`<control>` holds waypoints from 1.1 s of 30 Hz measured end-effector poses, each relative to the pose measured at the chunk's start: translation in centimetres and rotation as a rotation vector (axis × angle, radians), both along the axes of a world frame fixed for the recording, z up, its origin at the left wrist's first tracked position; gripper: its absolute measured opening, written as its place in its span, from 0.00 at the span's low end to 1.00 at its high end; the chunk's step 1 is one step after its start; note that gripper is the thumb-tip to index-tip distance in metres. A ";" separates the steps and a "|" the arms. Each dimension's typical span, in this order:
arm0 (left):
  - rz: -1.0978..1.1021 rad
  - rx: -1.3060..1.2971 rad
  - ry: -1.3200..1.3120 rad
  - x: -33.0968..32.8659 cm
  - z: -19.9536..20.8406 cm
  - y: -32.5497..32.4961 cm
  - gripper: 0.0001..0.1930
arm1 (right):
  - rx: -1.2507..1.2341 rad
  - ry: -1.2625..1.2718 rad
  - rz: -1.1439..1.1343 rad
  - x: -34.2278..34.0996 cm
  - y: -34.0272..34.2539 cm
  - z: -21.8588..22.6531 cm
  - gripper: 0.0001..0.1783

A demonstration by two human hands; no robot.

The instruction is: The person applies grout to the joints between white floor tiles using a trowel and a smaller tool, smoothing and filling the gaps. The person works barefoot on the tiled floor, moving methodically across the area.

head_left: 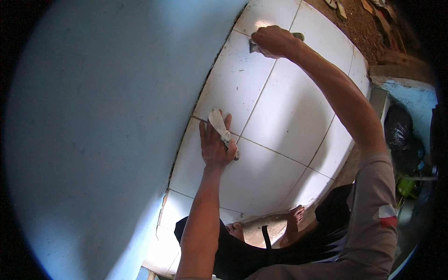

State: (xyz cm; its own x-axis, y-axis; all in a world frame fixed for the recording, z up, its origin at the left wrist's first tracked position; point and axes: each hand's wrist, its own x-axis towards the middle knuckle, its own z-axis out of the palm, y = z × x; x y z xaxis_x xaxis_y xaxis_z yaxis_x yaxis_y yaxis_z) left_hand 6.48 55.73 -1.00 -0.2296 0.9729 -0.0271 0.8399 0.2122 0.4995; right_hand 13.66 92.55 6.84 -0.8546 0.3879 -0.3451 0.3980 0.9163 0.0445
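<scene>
White floor tiles (289,112) with dark joints lie under both hands. My left hand (216,148) rests on the tiles near the blue wall, fingers spread. Across it, held at the thumb, is a small putty knife (218,122) with a whitish, caked blade and a dark handle end. Farther off, my right hand (275,42) is closed around a scraper (252,46). Its flat blade edge shows at the left of the fist, against the tile, and a dark end sticks out on the right. Most of the scraper is hidden by the hand.
A light blue wall (107,116) rises along the left, with a dark gap at its foot. Brown soil (350,32) borders the tiles at the far right. Black plastic bags (400,130) sit at the right. My bare feet (295,217) are at the near tile edge.
</scene>
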 end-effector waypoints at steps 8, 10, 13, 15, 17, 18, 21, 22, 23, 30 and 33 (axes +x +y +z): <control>-0.007 0.043 -0.044 0.5 -0.1 0.5 0.37 | -0.029 0.045 -0.150 -1.5 0.5 -1.2 0.10; 0.000 0.060 -0.045 0.3 -0.1 0.4 0.37 | -0.032 0.053 -0.106 0.0 0.5 -1.4 0.10; -0.004 0.023 -0.030 0.5 0.0 0.4 0.37 | -0.034 0.111 -0.116 0.5 0.5 -2.4 0.10; -0.020 -0.036 0.003 0.7 0.1 1.1 0.37 | -0.026 0.212 -0.193 -1.9 1.0 -2.9 0.10; -0.027 -0.021 0.008 0.5 0.3 0.9 0.37 | -0.045 0.129 -0.245 -2.4 -0.5 -2.5 0.09; -0.032 -0.014 0.009 0.4 0.3 0.9 0.37 | -0.040 0.115 -0.210 -1.7 -0.7 -2.8 0.09; -0.005 0.029 -0.011 0.5 0.7 0.5 0.36 | -0.113 0.175 -0.200 4.5 -0.7 -4.2 0.10; 0.013 0.032 -0.024 0.1 0.9 0.2 0.36 | -0.139 0.162 -0.233 5.8 -1.3 -3.7 0.11; 0.012 0.038 -0.046 0.2 1.0 0.3 0.36 | -0.159 0.142 -0.284 6.8 -1.5 -3.3 0.11; -0.042 -0.086 0.023 0.5 0.0 1.1 0.39 | -0.043 0.132 -0.276 0.6 2.2 -2.6 0.12; -0.025 0.034 -0.059 0.9 0.2 0.9 0.39 | -0.075 0.060 -0.270 4.4 1.0 -4.0 0.14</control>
State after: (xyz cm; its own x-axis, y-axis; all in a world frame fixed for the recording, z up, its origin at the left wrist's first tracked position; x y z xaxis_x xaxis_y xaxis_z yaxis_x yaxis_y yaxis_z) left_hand 7.38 56.67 -0.79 -0.2042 0.9789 -0.0065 0.8139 0.1735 0.5545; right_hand 18.10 93.60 2.85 -0.7438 0.5793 -0.3334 0.6277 0.7768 -0.0508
